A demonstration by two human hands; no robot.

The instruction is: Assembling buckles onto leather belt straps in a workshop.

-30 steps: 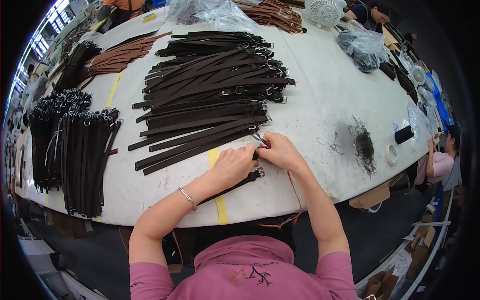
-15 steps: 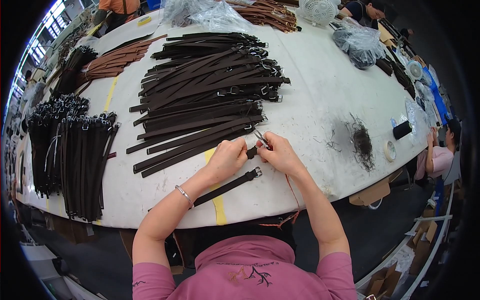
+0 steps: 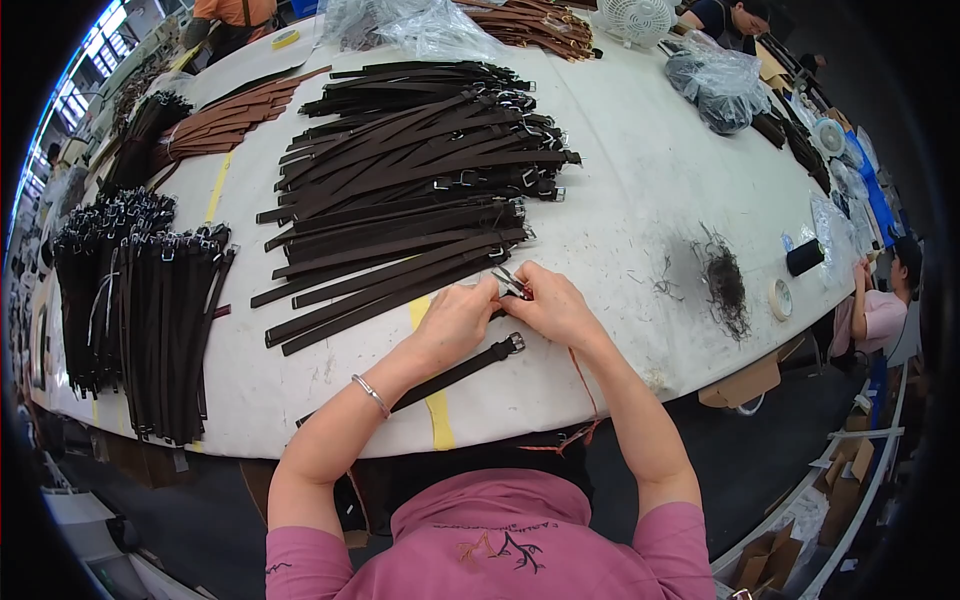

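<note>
My left hand [image 3: 460, 320] is closed on a dark brown buckle strap [image 3: 497, 314], mostly hidden by my fingers. Against it my right hand [image 3: 556, 304] grips a small pair of thread snips [image 3: 508, 277], blades pointing up and left. An orange cord [image 3: 583, 382] hangs below the right hand down to the table edge. Just under both hands another dark strap [image 3: 462, 376] lies slanted, its metal buckle at the upper right end. Beyond my hands spreads a big pile of dark straps [image 3: 410, 165], most buckles toward the right.
Bundled dark straps [image 3: 165, 330] stand at the left, with brown straps [image 3: 235, 118] behind. To the right are loose thread clippings [image 3: 724, 290], a tape roll [image 3: 779, 300] and a black thread spool [image 3: 804, 259]. A co-worker [image 3: 878, 310] sits at the right edge.
My two hands have drawn closer together, and the strap end between them shows less. The snips have tilted slightly and shifted left.
</note>
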